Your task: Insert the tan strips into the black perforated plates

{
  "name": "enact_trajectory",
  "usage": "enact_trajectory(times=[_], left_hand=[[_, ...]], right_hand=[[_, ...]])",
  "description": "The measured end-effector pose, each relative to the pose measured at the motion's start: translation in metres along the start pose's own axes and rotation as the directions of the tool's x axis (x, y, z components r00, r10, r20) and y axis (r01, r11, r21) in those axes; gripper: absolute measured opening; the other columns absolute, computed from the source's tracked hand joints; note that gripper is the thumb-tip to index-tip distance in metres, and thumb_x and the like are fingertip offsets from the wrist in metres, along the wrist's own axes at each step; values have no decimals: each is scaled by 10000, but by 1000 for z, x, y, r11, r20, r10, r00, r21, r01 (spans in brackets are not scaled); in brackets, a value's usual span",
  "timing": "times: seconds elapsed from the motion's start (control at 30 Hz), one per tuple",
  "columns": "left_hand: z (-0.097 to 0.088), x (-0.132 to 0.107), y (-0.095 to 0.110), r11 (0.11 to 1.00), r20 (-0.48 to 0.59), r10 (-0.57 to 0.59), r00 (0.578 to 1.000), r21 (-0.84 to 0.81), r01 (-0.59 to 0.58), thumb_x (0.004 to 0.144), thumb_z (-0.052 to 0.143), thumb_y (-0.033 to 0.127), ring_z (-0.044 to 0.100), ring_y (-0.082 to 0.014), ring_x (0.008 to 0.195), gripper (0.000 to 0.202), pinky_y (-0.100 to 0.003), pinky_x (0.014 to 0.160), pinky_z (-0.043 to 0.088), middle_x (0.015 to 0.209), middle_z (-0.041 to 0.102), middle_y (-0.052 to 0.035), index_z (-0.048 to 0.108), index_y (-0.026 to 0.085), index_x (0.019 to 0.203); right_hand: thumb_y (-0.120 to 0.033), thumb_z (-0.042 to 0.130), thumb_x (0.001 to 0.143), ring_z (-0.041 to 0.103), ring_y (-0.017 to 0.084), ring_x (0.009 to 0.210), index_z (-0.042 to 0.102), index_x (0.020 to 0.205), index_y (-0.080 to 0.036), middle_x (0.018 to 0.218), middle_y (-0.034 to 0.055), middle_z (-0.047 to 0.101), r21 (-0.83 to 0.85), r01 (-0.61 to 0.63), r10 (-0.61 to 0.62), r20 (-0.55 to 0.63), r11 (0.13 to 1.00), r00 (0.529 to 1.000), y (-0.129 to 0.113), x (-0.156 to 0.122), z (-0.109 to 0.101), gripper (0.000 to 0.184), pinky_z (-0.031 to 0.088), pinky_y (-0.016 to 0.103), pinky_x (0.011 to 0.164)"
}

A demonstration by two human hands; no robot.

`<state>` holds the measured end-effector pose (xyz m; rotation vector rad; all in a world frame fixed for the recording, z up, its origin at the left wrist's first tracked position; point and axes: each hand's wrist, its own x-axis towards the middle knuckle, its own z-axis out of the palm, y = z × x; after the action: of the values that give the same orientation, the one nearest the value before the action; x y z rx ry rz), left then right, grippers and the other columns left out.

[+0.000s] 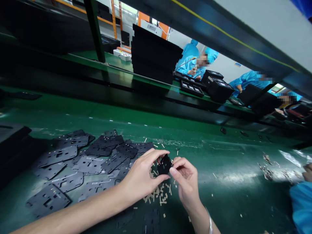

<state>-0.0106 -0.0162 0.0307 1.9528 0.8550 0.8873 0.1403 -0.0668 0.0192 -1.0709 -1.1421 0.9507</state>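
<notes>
**Q: State of the hands?**
A: The left hand [142, 175] and right hand [186, 185] meet low over the table. The fingers [158, 153] of both hands are closed narrow, pinching a small black rectangular piece [164, 164] between them, just above the surface.

**Q: What is done, and what remains?**
A: Small tan strips [157, 195] lie scattered directly beneath the hands. Just left, thin black die-cut sheets [87, 164] remain spread and overlapping, unstacked. A dark stack [14, 146] stands at the left edge.

**Q: Beyond that?**
A: Past the green-surfaced table [214, 156], tall black stacked trays [156, 55] stand on a second green line. A co-worker in a blue smock [188, 61] works there.
</notes>
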Motion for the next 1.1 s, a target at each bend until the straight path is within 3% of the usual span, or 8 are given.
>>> enact_trajectory(times=[0.17, 0.33, 0.5, 0.63, 0.7, 0.83, 0.97, 1.1], left_hand=[[-5, 2, -2, 984, -5, 172, 985, 33, -172, 753, 582, 102, 485, -199, 957, 434, -356, 821, 448, 999, 574, -54, 481, 210, 1161], [-7, 3, -6, 945, 8, 313, 950, 93, -312, 751, 510, -5, 441, -192, 998, 483, -362, 858, 429, 1054, 574, -55, 456, 191, 1188], [-3, 4, -11, 930, 21, 345, 938, 126, -345, 747, 475, -19, 435, -200, 1011, 484, -386, 872, 424, 1082, 566, -61, 476, 191, 1183], [-2, 4, -8, 990, 11, 135, 991, 44, -136, 743, 568, 103, 483, -210, 993, 430, -384, 865, 437, 1029, 581, -69, 505, 184, 1160], [-1, 5, -7, 999, 69, 32, 997, -4, -32, 738, 604, 177, 517, -204, 961, 404, -369, 857, 446, 1015, 586, -62, 532, 192, 1136], [1, 8, -16, 1000, 227, -17, 974, -7, 20, 723, 623, 243, 556, -194, 901, 432, -343, 830, 461, 1016, 600, -55, 537, 200, 1145], [-6, 29, -40, 944, 142, -2, 990, 325, -45, 741, 555, 198, 510, -254, 971, 412, -401, 851, 436, 1017, 587, -95, 535, 163, 1151], [-30, 73, -59, 726, -73, 90, 993, 688, -15, 752, 478, 130, 430, -338, 1073, 450, -472, 868, 388, 1082, 535, -161, 490, 133, 1202]], right_hand=[[-232, 679, 694, 411, 97, 609, 576, 661, -186, 676, -18, 479, 114, -119, 114, 50, 986, 992, 0, 4, 1, 118, 309, 221, 528], [-276, 698, 658, 264, 50, 480, 566, 667, -175, 643, -40, 428, 203, -306, 291, 101, 930, 951, 2, 5, 2, 167, 160, 195, 405], [-302, 660, 705, 286, 59, 480, 539, 679, -178, 578, -49, 412, 191, -373, 356, 120, 908, 927, 3, 6, -1, 175, 166, 179, 397], [-303, 683, 690, 402, 82, 551, 559, 687, -181, 626, -29, 498, -50, -192, 196, 76, 980, 978, -1, 7, -2, 173, 292, 196, 473], [-284, 696, 675, 425, 91, 567, 562, 673, -180, 618, -30, 505, -196, -130, 140, 41, 972, 989, -3, 8, -1, 170, 325, 210, 513], [-310, 693, 662, 439, 99, 549, 566, 656, -176, 605, -27, 528, -366, -178, 203, 31, 913, 979, -5, 15, -5, 185, 327, 216, 501], [-332, 592, 750, 481, 114, 575, 584, 677, -186, 627, -14, 576, -576, -169, 156, -73, 800, 985, -2, 25, -18, 164, 339, 220, 527], [-256, 544, 769, 514, 121, 557, 602, 684, -226, 611, -30, 610, -822, -168, 146, -105, 544, 984, 1, 28, -31, 106, 321, 226, 531]])
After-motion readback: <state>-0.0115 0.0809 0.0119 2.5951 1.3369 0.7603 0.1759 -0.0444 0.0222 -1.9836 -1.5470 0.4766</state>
